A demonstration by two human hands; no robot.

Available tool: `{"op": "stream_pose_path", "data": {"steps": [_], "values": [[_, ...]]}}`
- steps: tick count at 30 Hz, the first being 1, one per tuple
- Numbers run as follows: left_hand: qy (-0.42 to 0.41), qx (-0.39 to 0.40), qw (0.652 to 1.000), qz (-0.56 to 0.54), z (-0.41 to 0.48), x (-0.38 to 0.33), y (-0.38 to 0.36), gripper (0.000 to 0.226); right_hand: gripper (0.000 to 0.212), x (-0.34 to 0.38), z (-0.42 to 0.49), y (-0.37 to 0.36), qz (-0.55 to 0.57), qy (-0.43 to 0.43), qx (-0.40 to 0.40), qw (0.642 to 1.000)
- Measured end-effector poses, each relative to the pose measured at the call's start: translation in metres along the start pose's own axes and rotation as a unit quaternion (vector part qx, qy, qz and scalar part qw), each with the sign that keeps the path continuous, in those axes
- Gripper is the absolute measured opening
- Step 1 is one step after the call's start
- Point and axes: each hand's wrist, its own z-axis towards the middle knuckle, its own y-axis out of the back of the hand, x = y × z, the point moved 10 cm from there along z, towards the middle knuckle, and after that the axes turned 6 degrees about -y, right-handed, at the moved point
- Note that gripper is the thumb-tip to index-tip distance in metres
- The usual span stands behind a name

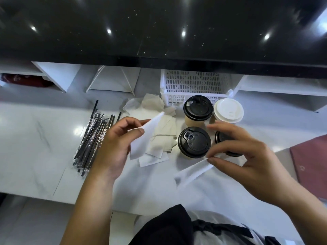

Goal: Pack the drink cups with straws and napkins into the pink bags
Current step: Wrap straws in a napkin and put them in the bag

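Several paper cups stand on the white counter: two with black lids (197, 107) (194, 142), one with a white lid (228, 110), and one black-lidded cup (223, 137) mostly hidden behind my right hand. My left hand (116, 144) pinches a white napkin (146, 137) above a loose pile of napkins (159, 124). My right hand (247, 156) pinches a second white napkin (192, 171) in front of the cups. A bundle of black wrapped straws (92, 140) lies left of my left hand. Pink bags (309, 167) lie flat at the right edge.
A white perforated plastic basket (192, 85) stands behind the cups under a black raised ledge (159, 32). White shelf compartments (58, 76) run along the back. The counter's front edge (88, 200) is near my body.
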Motion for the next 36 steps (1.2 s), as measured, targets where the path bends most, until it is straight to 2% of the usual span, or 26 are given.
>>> {"op": "stream_pose_path", "data": {"steps": [3, 6, 9, 12, 21, 27, 31, 33, 36], "values": [[0.042, 0.086, 0.991, -0.095, -0.015, -0.002, -0.044, 0.012, 0.006, 0.005, 0.015, -0.001, 0.032, -0.021, 0.033, 0.999], [0.069, 0.153, 0.980, -0.111, -0.027, 0.004, -0.077, 0.011, 0.006, 0.002, 0.027, 0.000, 0.064, -0.041, 0.036, 0.996], [0.099, 0.163, 0.975, -0.111, -0.034, 0.013, -0.091, 0.011, 0.003, -0.002, 0.033, 0.005, 0.107, -0.057, 0.026, 0.992], [0.119, 0.174, 0.971, -0.117, -0.038, 0.020, -0.099, 0.010, 0.007, -0.006, 0.031, 0.008, 0.090, -0.056, 0.017, 0.994], [0.159, 0.168, 0.963, -0.142, -0.040, 0.029, -0.103, 0.010, 0.006, -0.025, 0.023, 0.010, 0.137, -0.107, -0.047, 0.984], [0.150, 0.176, 0.958, -0.167, -0.045, 0.028, -0.098, 0.013, 0.018, -0.029, 0.019, 0.005, 0.159, -0.122, -0.081, 0.976], [0.105, 0.164, 0.978, -0.069, -0.049, 0.025, -0.082, 0.031, 0.029, -0.029, 0.016, 0.000, 0.214, -0.126, -0.102, 0.963], [0.073, 0.117, 0.990, -0.006, -0.048, 0.024, -0.066, 0.028, 0.035, -0.028, 0.017, -0.006, 0.245, -0.127, -0.095, 0.956], [0.047, 0.058, 0.997, 0.010, -0.051, 0.022, -0.043, 0.024, 0.042, -0.028, 0.015, -0.024, 0.343, -0.162, -0.059, 0.923]]}}
